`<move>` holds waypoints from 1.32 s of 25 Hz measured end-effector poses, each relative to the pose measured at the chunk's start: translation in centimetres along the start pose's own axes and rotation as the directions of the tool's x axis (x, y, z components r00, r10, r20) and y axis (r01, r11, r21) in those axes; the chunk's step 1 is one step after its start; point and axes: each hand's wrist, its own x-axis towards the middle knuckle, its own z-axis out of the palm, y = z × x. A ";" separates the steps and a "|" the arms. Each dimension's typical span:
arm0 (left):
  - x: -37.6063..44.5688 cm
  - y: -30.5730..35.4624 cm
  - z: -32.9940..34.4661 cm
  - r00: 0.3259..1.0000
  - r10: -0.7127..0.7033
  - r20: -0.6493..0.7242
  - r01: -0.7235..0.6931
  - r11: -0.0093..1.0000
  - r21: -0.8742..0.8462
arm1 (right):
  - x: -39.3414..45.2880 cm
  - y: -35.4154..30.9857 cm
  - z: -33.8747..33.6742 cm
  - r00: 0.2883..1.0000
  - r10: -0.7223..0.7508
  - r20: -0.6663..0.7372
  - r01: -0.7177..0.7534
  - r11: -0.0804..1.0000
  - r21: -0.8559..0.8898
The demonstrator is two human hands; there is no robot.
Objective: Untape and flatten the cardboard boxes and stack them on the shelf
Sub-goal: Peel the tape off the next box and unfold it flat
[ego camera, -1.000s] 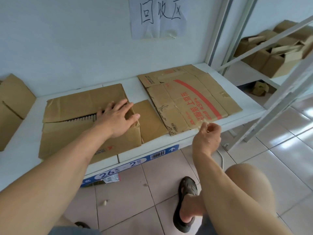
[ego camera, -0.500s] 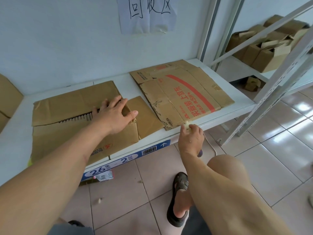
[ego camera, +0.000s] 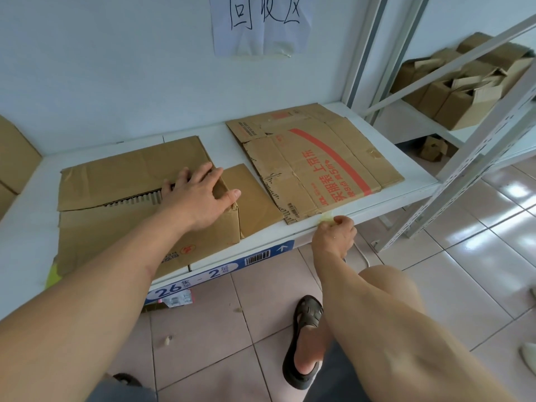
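Observation:
A brown cardboard box point(ego camera: 121, 224) lies on the white shelf point(ego camera: 400, 195), partly collapsed, with one flap spread to its right. My left hand point(ego camera: 197, 195) rests flat on its top right corner, fingers apart. To the right lies a flattened box with red print point(ego camera: 316, 166). At the shelf's front edge, just below that flat box, my right hand point(ego camera: 335, 235) pinches a crumpled piece of clear yellowish tape point(ego camera: 326, 218).
A paper sign point(ego camera: 261, 24) hangs on the wall above. The neighbouring shelf unit at the right holds several open cardboard boxes point(ego camera: 464, 91). More cardboard point(ego camera: 14, 163) leans at the far left. A slanted metal brace point(ego camera: 464, 158) crosses at the right. My sandalled foot point(ego camera: 304, 343) is on the tiled floor.
My right hand has dropped from above the printed flat box to the shelf's front edge, still pinching the tape. My left hand has stayed on the box.

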 end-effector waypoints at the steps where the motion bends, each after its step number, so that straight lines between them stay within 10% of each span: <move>1: -0.2 0.0 0.0 1.000 0.001 -0.008 -0.001 1.000 -0.007 | 0.0 -0.1 0.0 1.000 -0.010 -0.004 0.010 1.000 -0.008; 15: -2.7 -4.4 -2.3 0.998 -0.023 -0.056 0.021 0.999 -0.037 | -3.3 -3.1 -1.5 0.985 -0.155 0.074 0.171 0.933 -0.318; 19: -3.6 -7.0 -2.6 0.989 -0.110 -0.098 0.116 0.992 0.052 | -8.2 -8.5 0.6 0.761 -0.555 0.336 0.617 0.779 -0.111; 23: -4.6 -10.8 -3.2 0.908 -0.369 -0.199 0.384 0.923 0.039 | -14.7 -13.3 3.3 0.554 -0.575 0.602 0.646 0.753 0.124; 28: -5.0 -17.0 -3.7 0.905 -0.403 -0.137 0.341 0.878 -0.335 | -16.5 -14.1 5.7 0.550 -0.678 0.488 0.671 0.706 0.224; 33: -4.5 -20.0 -3.5 0.942 -0.328 -0.065 0.298 0.912 -0.283 | -14.4 -13.7 6.6 0.561 -0.703 0.437 0.699 0.686 0.205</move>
